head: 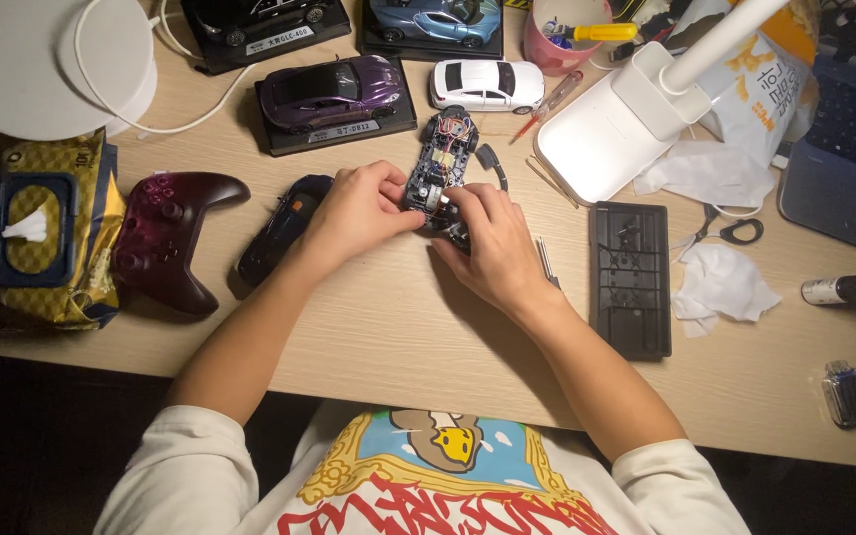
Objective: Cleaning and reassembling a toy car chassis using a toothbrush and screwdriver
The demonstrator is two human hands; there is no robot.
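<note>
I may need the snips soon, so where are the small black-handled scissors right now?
In the head view the scissors lie on the desk's right side, between the black plastic tray and the laptop, just above a crumpled tissue.

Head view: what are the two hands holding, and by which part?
Both the left hand and the right hand grip the stripped toy car chassis with exposed wiring at its near end, fingertips pinching it from either side.

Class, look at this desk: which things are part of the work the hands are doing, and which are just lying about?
In the work:
left hand
right hand
opened toy car chassis
dark car body shell

Lying about:
purple game controller
white model car
black tray
crumpled tissue
scissors
</note>
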